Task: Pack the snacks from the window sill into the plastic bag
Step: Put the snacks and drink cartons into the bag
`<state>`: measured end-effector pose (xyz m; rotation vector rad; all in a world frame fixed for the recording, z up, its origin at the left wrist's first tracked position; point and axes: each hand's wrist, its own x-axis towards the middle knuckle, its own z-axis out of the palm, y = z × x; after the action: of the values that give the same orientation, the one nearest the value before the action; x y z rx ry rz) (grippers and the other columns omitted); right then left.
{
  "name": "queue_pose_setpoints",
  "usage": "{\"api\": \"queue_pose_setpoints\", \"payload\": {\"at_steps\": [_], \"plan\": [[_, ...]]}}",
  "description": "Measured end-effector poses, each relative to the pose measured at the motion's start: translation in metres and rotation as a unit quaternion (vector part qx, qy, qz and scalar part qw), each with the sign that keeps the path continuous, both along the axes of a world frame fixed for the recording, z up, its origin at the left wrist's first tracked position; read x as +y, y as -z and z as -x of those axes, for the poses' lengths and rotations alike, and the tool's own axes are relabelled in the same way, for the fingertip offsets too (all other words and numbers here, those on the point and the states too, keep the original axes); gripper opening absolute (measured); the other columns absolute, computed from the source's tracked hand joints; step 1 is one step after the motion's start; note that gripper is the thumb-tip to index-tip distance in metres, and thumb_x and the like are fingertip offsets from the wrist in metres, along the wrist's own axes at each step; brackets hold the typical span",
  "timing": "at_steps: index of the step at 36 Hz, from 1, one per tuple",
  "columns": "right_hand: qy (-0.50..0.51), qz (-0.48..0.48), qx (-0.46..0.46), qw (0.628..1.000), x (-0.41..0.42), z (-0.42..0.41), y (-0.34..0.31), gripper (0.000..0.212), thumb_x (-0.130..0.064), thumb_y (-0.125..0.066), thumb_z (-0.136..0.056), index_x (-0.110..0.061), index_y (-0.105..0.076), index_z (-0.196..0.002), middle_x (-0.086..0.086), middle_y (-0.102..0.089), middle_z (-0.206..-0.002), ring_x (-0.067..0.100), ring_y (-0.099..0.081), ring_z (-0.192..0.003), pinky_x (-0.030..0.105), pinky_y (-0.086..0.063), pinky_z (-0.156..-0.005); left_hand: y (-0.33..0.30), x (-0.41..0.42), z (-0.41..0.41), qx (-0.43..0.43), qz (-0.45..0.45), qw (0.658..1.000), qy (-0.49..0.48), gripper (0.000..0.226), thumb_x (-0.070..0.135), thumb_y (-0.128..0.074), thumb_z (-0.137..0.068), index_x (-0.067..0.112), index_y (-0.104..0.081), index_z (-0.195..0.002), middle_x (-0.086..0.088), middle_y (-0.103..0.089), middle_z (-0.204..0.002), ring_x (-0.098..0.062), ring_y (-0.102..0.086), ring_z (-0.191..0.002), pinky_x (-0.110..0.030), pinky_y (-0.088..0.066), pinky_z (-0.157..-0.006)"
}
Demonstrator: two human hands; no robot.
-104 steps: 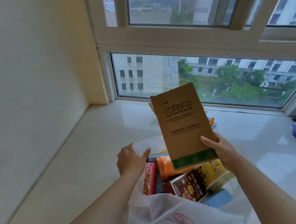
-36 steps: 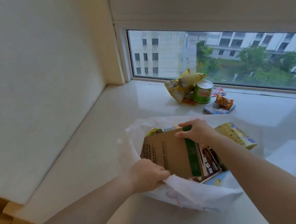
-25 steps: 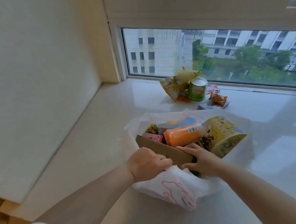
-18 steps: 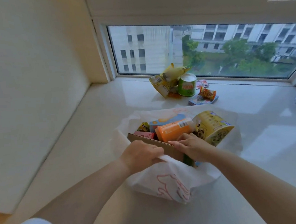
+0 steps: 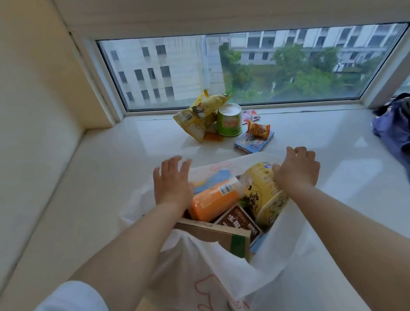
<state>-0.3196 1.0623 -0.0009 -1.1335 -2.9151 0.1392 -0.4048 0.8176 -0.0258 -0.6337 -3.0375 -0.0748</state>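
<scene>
Both my arms are stretched straight out in front of me, bare forearms roughly parallel with a gap between them. My left hand is palm down with the fingers spread and pretty much straight. My right hand is palm down too, fingers bent forward at the knuckles.

daylight from window — soft shadows | sill glare | edges warped — slight blur

Brown box reads perhaps "生椰"; other labels illegible
</scene>
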Motion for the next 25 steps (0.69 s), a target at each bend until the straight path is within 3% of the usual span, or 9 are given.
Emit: {"api": "queue_pose_setpoints", "payload": {"at_steps": [2, 5, 8, 10, 13, 18, 23, 25], "plan": [[0.026, 0.021, -0.063, 0.997, 0.008, 0.007, 0.005, 0.050, -0.042, -0.041, -0.095, -0.011, -0.044, -0.133, 0.010, -0.044, -0.134, 0.029, -0.039, -0.124, 0.039, -0.036, -0.098, 0.003, 0.003, 0.017, -0.050, 0.059, 0.997, -0.028, 0.056, 0.041, -0.049, -0.094, 0.031, -0.028, -0.145, 0.000, -0.028, -0.150, -0.022, -0.023, -0.139, -0.045, -0.014, -0.114], [0.038, 0.072, -0.093, 0.992, 0.019, 0.010, 0.012, 0.033, -0.030, -0.040, -0.096, -0.011, -0.058, -0.117, 0.009, -0.057, -0.119, 0.028, -0.054, -0.110, 0.035, -0.043, -0.087, 0.007, 0.006, 0.036, -0.143, 0.092, 0.983, -0.070, 0.031, 0.037, -0.043, -0.096, 0.027, -0.056, -0.123, -0.004, -0.055, -0.129, -0.025, -0.051, -0.117, -0.035, -0.035, -0.093], [0.036, 0.094, -0.048, 0.994, 0.029, 0.011, 0.015, 0.021, -0.013, -0.041, -0.094, -0.009, -0.055, -0.109, 0.013, -0.060, -0.111, 0.031, -0.057, -0.102, 0.032, -0.042, -0.073, 0.001, 0.005, 0.046, -0.120, 0.011, 0.990, -0.068, 0.029, 0.028, -0.035, -0.100, 0.022, -0.061, -0.111, -0.010, -0.062, -0.115, -0.031, -0.060, -0.100, -0.029, -0.039, -0.073], [0.066, 0.128, 0.043, 0.989, 0.038, 0.014, 0.010, 0.021, -0.009, -0.037, -0.095, -0.004, -0.053, -0.108, 0.019, -0.060, -0.110, 0.036, -0.056, -0.101, 0.032, -0.038, -0.071, -0.013, 0.009, 0.052, -0.058, -0.061, 0.994, -0.065, 0.027, 0.026, -0.032, -0.101, 0.021, -0.059, -0.107, -0.013, -0.065, -0.107, -0.033, -0.060, -0.091, -0.029, -0.038, -0.067], [0.087, 0.194, 0.189, 0.959, 0.041, 0.019, -0.013, 0.027, -0.014, -0.035, -0.099, 0.002, -0.054, -0.107, 0.026, -0.059, -0.109, 0.038, -0.054, -0.101, 0.032, -0.034, -0.072, -0.035, 0.010, 0.064, 0.009, -0.114, 0.991, -0.073, 0.027, 0.024, -0.034, -0.101, 0.020, -0.059, -0.108, -0.012, -0.066, -0.107, -0.035, -0.061, -0.090, -0.031, -0.038, -0.066], [-0.034, 0.182, 0.298, 0.937, 0.021, 0.022, -0.042, 0.023, -0.016, -0.040, -0.099, 0.001, -0.056, -0.097, 0.019, -0.060, -0.086, 0.031, -0.052, -0.076, 0.034, -0.037, -0.064, -0.036, -0.016, 0.076, 0.031, -0.156, 0.975, -0.153, 0.026, 0.024, -0.034, -0.100, 0.014, -0.058, -0.107, -0.016, -0.066, -0.102, -0.037, -0.060, -0.089, -0.036, -0.043, -0.068], [-0.012, 0.239, 0.199, 0.950, 0.025, 0.018, -0.034, 0.025, -0.021, -0.039, -0.100, -0.004, -0.056, -0.093, 0.018, -0.060, -0.097, 0.026, -0.048, -0.081, 0.031, -0.035, -0.068, -0.039, -0.012, 0.067, 0.001, -0.122, 0.984, -0.127, 0.029, 0.024, -0.031, -0.102, 0.014, -0.057, -0.111, -0.014, -0.063, -0.106, -0.035, -0.058, -0.091, -0.035, -0.043, -0.068], [-0.020, 0.254, 0.203, 0.945, 0.024, 0.017, -0.035, 0.024, -0.022, -0.040, -0.100, -0.006, -0.055, -0.090, 0.016, -0.059, -0.095, 0.027, -0.050, -0.083, 0.030, -0.033, -0.068, -0.038, -0.012, 0.062, -0.004, -0.119, 0.984, -0.132, 0.029, 0.025, -0.031, -0.102, 0.013, -0.056, -0.109, -0.014, -0.063, -0.105, -0.036, -0.058, -0.090, -0.035, -0.042, -0.067]]}}
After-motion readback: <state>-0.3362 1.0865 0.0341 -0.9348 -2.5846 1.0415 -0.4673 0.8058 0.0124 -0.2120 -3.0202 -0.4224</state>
